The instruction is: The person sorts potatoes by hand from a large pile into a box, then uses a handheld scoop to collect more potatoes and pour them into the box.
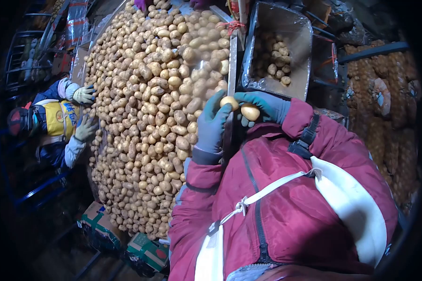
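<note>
My left hand (211,124), in a grey-blue glove, pinches a small pale potato (229,102) between thumb and finger at the edge of the potato pile (150,112). The fingertips of my right hand (266,106), gloved alike, reach close to that same potato; whether they touch it is unclear. A second, larger potato (250,111) is held in the fingers of my right hand. Both hands are close together above the metal rim (232,70) of the pile's table.
A plastic-lined crate (301,51) with some potatoes stands beyond my right hand. Across the pile is a co-worker in a yellow apron (61,117), gloved hands at its edge. Purple gloves show at the top. Green boxes (147,252) sit lower left, filled net sacks (384,98) right.
</note>
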The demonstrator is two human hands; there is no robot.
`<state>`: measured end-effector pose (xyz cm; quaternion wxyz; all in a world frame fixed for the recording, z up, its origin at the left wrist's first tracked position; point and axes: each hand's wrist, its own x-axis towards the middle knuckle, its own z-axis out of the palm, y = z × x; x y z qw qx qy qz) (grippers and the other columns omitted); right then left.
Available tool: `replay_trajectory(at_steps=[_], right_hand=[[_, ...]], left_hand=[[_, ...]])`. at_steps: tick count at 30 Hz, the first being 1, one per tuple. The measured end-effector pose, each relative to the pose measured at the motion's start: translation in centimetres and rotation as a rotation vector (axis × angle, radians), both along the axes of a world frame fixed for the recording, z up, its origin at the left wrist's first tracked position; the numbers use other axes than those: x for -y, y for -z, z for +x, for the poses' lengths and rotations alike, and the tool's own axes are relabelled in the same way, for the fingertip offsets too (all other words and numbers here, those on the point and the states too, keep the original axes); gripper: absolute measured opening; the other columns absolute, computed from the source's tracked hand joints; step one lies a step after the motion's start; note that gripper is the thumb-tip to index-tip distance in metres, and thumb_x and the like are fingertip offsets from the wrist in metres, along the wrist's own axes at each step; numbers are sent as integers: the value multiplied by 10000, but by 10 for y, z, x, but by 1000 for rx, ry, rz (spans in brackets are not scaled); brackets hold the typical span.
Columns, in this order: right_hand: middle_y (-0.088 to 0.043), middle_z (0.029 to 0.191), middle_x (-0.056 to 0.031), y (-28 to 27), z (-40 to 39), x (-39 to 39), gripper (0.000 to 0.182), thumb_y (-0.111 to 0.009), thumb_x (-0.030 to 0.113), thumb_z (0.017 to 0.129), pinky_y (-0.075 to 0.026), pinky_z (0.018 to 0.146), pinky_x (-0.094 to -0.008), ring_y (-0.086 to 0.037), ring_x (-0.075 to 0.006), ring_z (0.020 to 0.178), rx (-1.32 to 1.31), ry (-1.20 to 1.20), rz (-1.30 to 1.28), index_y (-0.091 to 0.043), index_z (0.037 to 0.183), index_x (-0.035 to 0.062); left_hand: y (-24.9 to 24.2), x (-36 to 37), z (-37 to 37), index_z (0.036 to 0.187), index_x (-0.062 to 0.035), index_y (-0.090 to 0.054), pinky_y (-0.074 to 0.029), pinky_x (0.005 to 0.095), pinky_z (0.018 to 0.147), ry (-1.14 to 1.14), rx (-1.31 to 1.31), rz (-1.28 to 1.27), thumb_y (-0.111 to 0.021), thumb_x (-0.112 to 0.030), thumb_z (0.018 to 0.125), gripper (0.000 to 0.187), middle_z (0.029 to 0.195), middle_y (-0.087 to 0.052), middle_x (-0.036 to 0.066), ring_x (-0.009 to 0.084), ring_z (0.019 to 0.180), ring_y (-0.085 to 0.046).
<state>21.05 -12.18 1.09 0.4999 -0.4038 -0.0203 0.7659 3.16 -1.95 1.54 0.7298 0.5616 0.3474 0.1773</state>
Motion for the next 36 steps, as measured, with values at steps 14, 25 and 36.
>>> replay_trajectory(at_steps=[14,25,36], right_hand=[[-699,1068,-52,73,147,14,309,-660,181,1002,-545,830,-267,-675,-134,944,942,304,115,-662,1281,48],[-711,1121,-85,35,-6,-61,481,-491,475,1083,-562,850,-314,-683,-169,989,211,-185,68,-664,1265,64],[-722,1079,-100,122,-29,-79,240,-627,101,930,-565,830,-346,-688,-243,987,588,-319,509,-729,1141,52]], left_hand=[[28,-36,-28,1393,-10,-590,-564,227,750,-239,-39,-199,-643,-151,990,429,1127,-690,97,127,896,-687],[42,-22,-8,1352,-5,-623,-521,307,927,-78,-30,45,-729,-145,933,454,1193,-667,95,175,1059,-635],[66,-64,-139,1439,22,-529,-408,422,1122,-268,-630,733,-722,-173,948,562,1423,-557,189,302,1311,-521]])
